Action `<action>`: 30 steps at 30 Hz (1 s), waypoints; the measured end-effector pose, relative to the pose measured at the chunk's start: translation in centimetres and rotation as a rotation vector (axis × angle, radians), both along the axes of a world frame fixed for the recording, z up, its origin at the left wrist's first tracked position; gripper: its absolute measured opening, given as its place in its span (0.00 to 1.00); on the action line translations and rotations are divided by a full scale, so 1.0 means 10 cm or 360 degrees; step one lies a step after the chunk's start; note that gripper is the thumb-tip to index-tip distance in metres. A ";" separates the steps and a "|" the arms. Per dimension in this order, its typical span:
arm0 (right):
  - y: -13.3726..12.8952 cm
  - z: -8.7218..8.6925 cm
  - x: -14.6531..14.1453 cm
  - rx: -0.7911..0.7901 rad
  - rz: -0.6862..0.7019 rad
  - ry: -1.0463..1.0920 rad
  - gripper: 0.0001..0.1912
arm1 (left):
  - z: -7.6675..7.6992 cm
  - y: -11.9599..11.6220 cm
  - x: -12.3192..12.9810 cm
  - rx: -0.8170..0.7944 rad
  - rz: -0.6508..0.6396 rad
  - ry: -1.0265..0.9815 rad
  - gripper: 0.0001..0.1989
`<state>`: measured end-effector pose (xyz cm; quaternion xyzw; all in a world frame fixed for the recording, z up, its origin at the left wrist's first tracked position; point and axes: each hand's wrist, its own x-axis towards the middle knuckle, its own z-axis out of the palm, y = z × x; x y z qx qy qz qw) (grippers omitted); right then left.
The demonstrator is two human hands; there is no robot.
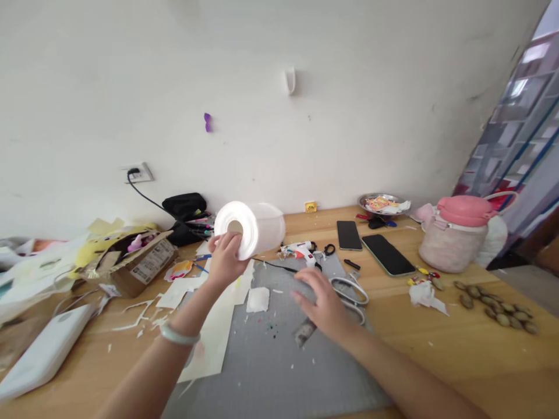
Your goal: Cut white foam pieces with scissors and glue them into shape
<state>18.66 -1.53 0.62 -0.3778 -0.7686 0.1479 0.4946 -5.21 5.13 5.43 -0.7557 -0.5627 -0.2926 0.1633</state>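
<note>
My left hand (227, 259) grips a white roll of paper (269, 226) at its near end, the fingers reaching into the core hole. The roll is tilted on its side above the back of the grey cutting mat (262, 372). My right hand (325, 302) hovers over the mat with thumb and fingers apart, holding nothing. Beside it lie white-handled scissors (356, 291), partly hidden by the hand, and a small smudged grey strip (304, 331). A white square pad (258, 299) rests on the mat between both hands. Behind my right hand is a glue gun (305, 251).
A cardboard box (151, 265), cream paper sheets (213, 334) and a white power bank (46, 352) are at left. Two phones (388, 255), a metal bowl (371, 202), a pink-lidded jug (456, 241) and several brown nuts or stones (502, 308) are at right.
</note>
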 end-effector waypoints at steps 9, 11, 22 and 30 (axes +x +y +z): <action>0.00 0.18 0.20 0.0515 -0.0224 -0.0048 0.22 | -0.29 -0.82 0.25 -0.0158 -0.0654 -0.0458 0.18; 0.00 0.18 0.18 0.0477 -0.0251 -0.0073 0.19 | -0.33 -0.80 0.20 -0.0216 -0.0773 -0.0492 0.14; 0.15 0.34 0.41 0.0210 -0.0411 0.0269 0.10 | -0.13 -0.99 0.22 -0.0582 -0.1081 -0.0285 0.11; 0.19 0.43 0.52 -0.0214 0.0058 -0.0455 0.09 | 0.38 -0.98 0.32 -0.0983 -0.1337 0.0044 0.13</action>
